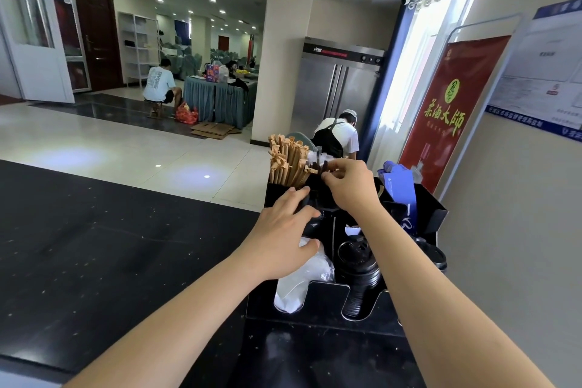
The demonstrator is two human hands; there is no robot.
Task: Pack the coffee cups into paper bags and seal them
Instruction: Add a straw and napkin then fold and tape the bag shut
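A black condiment organizer [327,296] stands on the dark counter [110,246] at the right. My left hand [283,230] rests on its middle part with fingers fairly straight, above a bagged stack of clear lids [296,283]. My right hand [349,186] reaches into a rear compartment and pinches something small and dark there; what it is I cannot tell. A stack of black cup lids [360,271] lies in the front right slot. Brown paper-wrapped sticks [288,161] fill the rear left compartment. No coffee cup or paper bag is visible.
Blue paper sleeves [398,186] stick out of the organizer's right rear compartment. A red banner [450,110] and a wall stand close on the right. Beyond the counter, a person in an apron [338,135] crouches by a steel fridge [340,85]; another sits at a draped table [220,98].
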